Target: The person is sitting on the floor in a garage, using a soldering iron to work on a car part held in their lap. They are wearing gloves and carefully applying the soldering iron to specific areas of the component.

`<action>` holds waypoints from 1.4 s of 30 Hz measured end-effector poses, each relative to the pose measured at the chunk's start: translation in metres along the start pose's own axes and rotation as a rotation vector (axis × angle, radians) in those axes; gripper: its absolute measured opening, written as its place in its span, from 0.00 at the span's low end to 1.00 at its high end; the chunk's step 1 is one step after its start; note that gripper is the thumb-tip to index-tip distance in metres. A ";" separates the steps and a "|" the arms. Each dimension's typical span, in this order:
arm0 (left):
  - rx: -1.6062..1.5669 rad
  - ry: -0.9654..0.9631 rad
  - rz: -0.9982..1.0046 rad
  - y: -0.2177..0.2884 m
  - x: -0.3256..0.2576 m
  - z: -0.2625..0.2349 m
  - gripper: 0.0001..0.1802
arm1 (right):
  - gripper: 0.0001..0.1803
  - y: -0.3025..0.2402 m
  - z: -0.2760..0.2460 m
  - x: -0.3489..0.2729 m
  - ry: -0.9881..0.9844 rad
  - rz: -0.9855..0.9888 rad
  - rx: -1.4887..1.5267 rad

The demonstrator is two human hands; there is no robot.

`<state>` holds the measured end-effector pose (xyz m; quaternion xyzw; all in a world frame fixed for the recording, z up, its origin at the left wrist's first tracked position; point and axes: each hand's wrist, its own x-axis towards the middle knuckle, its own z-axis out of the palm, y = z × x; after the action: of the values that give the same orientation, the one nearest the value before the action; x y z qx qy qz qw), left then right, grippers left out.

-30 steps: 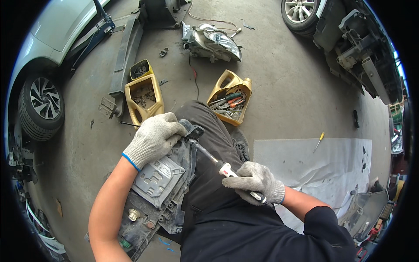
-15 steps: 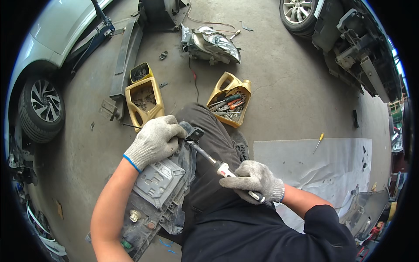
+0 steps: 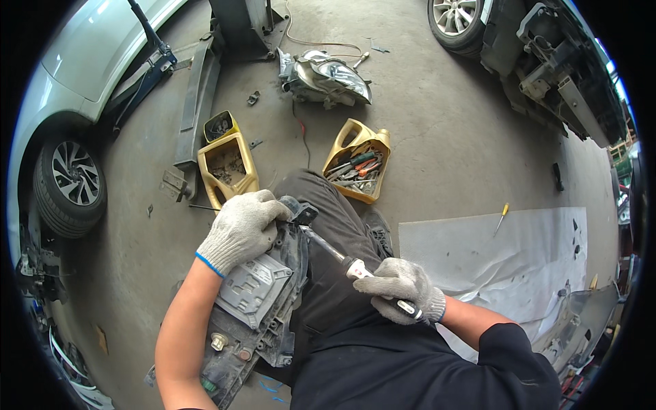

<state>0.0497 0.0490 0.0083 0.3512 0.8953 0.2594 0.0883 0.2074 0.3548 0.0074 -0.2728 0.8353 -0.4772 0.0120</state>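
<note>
Grey floor [image 3: 444, 150] behind, tool [image 3: 357, 270] through right grip [image 3: 400, 288], shaft [image 3: 324, 244] toward housing [image 3: 273, 335].

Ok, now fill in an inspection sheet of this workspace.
Surface: concrete floor, creased pale sheet
Things: dark plastic housing; white-handled tool, tip at the housing's upper end
Clutter: yellow container of small bits, yellow container of tools, headlight, yellow-handled screwdriver
Hands: left hand grips the housing's upper end; right hand holds the tool's handle
Cables: thin red-and-black cable on the floor
Surroundings: pale car at left, vehicle with exposed parts at right
</note>
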 end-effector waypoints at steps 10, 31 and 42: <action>-0.028 0.008 -0.005 0.002 -0.001 -0.004 0.12 | 0.33 0.001 0.007 0.003 0.029 0.012 -0.013; -0.154 -0.023 -0.166 0.000 -0.004 -0.004 0.08 | 0.31 -0.005 0.030 -0.023 0.186 0.456 0.818; -0.230 -0.016 -0.166 -0.003 -0.004 -0.002 0.08 | 0.32 -0.006 0.039 -0.027 0.247 0.532 1.010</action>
<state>0.0505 0.0436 0.0088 0.2657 0.8849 0.3493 0.1560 0.2437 0.3339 -0.0159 0.0436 0.5393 -0.8251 0.1627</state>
